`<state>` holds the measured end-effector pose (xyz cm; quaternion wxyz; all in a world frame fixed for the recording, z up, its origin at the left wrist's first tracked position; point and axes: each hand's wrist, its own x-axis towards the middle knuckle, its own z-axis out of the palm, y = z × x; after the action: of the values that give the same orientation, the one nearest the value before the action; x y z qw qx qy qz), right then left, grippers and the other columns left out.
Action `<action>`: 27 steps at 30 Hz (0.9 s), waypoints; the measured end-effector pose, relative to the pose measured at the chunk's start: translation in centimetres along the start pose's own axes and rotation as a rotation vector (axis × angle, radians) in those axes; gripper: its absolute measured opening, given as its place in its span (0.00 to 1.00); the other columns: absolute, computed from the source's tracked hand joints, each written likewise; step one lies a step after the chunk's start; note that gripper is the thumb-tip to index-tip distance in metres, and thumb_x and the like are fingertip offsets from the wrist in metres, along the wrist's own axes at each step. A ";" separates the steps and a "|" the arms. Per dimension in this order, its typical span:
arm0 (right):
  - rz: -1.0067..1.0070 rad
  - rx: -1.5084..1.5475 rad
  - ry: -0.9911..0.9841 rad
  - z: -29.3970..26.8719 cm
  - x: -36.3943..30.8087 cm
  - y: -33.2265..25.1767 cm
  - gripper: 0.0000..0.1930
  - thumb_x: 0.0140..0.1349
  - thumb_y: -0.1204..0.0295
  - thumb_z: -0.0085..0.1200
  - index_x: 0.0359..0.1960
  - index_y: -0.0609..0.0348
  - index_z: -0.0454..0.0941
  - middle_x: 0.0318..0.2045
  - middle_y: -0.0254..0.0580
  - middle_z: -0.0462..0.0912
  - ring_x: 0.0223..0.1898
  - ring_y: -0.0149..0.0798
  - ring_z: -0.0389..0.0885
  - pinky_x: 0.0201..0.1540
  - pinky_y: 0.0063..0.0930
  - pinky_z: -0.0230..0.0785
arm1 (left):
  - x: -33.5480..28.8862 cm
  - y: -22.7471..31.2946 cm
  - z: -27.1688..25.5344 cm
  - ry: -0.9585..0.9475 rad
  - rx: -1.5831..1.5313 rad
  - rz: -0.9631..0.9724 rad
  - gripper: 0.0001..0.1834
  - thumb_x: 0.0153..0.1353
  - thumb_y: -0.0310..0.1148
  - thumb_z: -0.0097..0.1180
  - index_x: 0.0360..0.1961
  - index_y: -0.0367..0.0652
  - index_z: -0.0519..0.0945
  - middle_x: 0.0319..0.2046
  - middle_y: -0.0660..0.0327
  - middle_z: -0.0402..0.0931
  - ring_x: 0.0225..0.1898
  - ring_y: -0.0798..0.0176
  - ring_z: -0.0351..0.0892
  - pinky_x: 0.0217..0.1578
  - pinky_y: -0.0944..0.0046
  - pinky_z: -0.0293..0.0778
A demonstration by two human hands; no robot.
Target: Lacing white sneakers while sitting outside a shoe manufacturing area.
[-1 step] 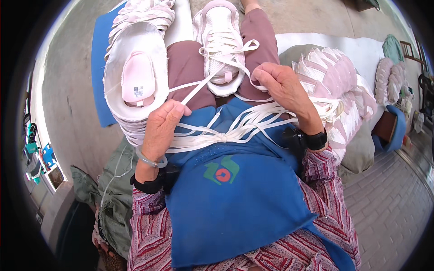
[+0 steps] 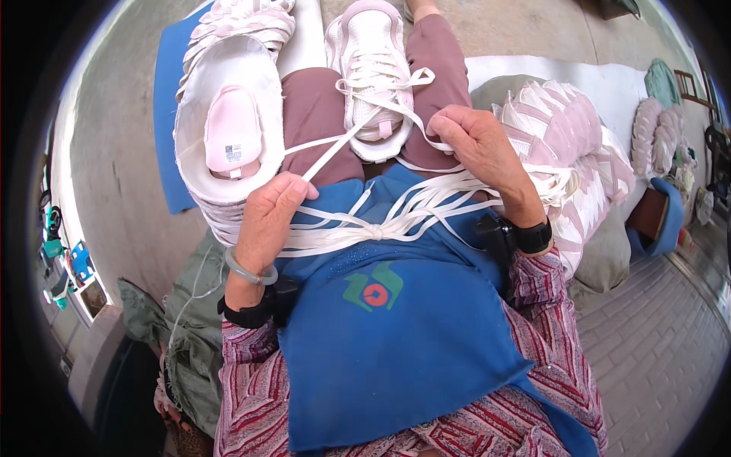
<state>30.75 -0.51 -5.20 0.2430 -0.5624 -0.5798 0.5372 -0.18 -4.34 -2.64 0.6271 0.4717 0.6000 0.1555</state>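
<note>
A white and pale pink sneaker [image 2: 373,42] rests between my knees, its heel toward me and white lacing crossing its front. My left hand [image 2: 266,209] is closed, pinching one end of the shoelace [image 2: 335,150] that runs taut from the shoe. Right of the shoe, my right hand [image 2: 476,145] is closed on another part of the lace, its fingertips partly hidden. A lace loop sticks out beside the shoe. Across my lap, on the blue apron [image 2: 381,343], lies a knotted bundle of white laces [image 2: 373,231].
At left stands a nested stack of shoe uppers [image 2: 186,152] with a pink tongue-like piece [image 2: 234,129] inside. More pink and white uppers [image 2: 563,122] pile up at right. Green sacking [image 2: 198,327] lies lower left; a blue chair [image 2: 661,221] stands far right.
The fingers of my left hand have shifted very slightly on the lace. Everything else looks the same.
</note>
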 end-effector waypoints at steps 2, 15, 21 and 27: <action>0.062 -0.063 0.145 0.5 0.3 0.1 0.10 0.62 0.68 0.54 0.37 0.62 0.79 0.23 0.45 0.78 0.24 0.35 0.74 0.31 0.28 0.68 | -0.4 -0.3 -0.7 0.070 -0.045 -0.037 0.17 0.70 0.40 0.48 0.34 0.38 0.80 0.26 0.73 0.70 0.29 0.79 0.61 0.32 0.77 0.59; -0.306 -0.569 0.280 1.6 4.7 1.1 0.10 0.58 0.69 0.53 0.40 0.57 0.77 0.26 0.48 0.81 0.31 0.53 0.81 0.36 0.42 0.73 | 3.0 1.1 1.1 0.414 0.369 0.450 0.13 0.67 0.32 0.52 0.47 0.36 0.77 0.37 0.55 0.76 0.40 0.59 0.75 0.43 0.64 0.71; -0.287 -0.515 0.429 1.4 4.5 0.7 0.07 0.58 0.69 0.54 0.34 0.58 0.78 0.26 0.45 0.81 0.31 0.50 0.81 0.34 0.38 0.73 | 10.8 2.3 2.9 0.445 0.537 0.697 0.14 0.66 0.32 0.52 0.49 0.37 0.76 0.45 0.51 0.77 0.46 0.55 0.77 0.49 0.60 0.71; -0.105 -0.327 0.172 0.8 4.1 0.3 0.08 0.57 0.68 0.57 0.33 0.58 0.77 0.27 0.43 0.81 0.30 0.48 0.80 0.32 0.36 0.72 | 11.8 2.7 2.4 0.272 0.592 0.529 0.09 0.65 0.31 0.51 0.40 0.36 0.77 0.37 0.52 0.78 0.37 0.55 0.77 0.40 0.61 0.72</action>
<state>29.15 2.92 -6.99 0.2247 -0.6072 -0.6648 0.3725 5.67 5.03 -8.08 0.3180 0.7444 0.5545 0.1930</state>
